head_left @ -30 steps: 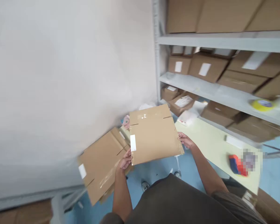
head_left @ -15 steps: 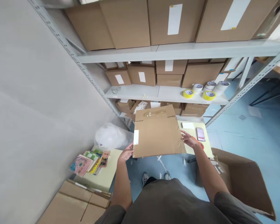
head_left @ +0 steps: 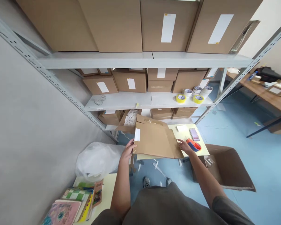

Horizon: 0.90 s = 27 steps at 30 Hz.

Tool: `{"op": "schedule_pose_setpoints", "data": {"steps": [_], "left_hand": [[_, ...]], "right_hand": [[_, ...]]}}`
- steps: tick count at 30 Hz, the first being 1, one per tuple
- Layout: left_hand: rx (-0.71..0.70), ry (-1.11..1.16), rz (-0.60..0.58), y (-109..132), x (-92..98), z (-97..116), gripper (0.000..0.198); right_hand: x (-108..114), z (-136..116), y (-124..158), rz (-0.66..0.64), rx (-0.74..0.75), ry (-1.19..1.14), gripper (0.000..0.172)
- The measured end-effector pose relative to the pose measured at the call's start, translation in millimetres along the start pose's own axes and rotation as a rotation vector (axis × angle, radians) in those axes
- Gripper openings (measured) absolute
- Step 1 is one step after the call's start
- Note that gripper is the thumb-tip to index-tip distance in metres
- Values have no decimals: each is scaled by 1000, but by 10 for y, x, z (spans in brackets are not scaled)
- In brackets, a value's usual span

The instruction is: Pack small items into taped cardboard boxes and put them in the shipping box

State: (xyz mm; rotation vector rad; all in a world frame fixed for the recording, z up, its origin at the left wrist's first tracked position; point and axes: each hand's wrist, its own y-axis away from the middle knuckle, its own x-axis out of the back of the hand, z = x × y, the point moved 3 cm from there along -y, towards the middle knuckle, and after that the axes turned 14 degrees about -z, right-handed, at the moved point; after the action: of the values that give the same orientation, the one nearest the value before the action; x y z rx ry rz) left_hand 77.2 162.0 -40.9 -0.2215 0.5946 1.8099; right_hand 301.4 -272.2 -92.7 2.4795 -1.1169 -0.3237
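Note:
A partly flattened cardboard box [head_left: 154, 137] is held level in front of my body. It has a white label at its left edge and clear tape along its far flap. My left hand [head_left: 128, 149] grips the near left edge, just below the label, thumb on top. At the opposite side, my right hand [head_left: 184, 146] holds the right edge, where a side panel now stands slightly angled. Under the box is a pale yellow table [head_left: 173, 127]. An orange and blue tape dispenser [head_left: 193, 145] lies on that table beside my right hand, near a phone [head_left: 194, 134].
Ahead, a metal shelf rack [head_left: 121, 100] carries closed cartons and tape rolls [head_left: 198, 99]. A large open carton [head_left: 234, 168] sits on the floor at right. To the left are a white plastic bag [head_left: 96, 159] and books [head_left: 65, 209] on a second table.
The view has shifted left and closer to the rack. The box's right side panel has folded away from the main face, and the tape dispenser has come into fuller view.

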Motion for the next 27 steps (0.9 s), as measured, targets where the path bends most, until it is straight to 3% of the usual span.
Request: {"op": "schedule_pose_setpoints", "data": {"steps": [4,7,10,15,19,22,25,27], "left_hand": [[3,-74,54,-274,-460,66,58],[-77,-173,128,-435,-845,136,55],[-135,-297,168,-598,-1208,226,56],[-171,-404,108,-833,-1706,296,57],[-174,-387,39,-904,-2035,229,63],[-114,-322,17,-893,-2213,147,75],[-62,-309,-70,-886,-2271,138,83],[-64,-340,-107,-912,-2211,206,88]], "right_hand": [[-262,-145,64,170,33,277,47],[-505,-310,281,107,211,361,45],[-797,-521,586,-10,462,427,55],[-1146,-947,819,119,676,607,66],[-1154,-1190,714,235,682,770,53],[-1056,-1204,647,255,680,820,49],[-907,-1105,671,311,684,758,46],[-773,-1020,735,382,675,676,43]]}}
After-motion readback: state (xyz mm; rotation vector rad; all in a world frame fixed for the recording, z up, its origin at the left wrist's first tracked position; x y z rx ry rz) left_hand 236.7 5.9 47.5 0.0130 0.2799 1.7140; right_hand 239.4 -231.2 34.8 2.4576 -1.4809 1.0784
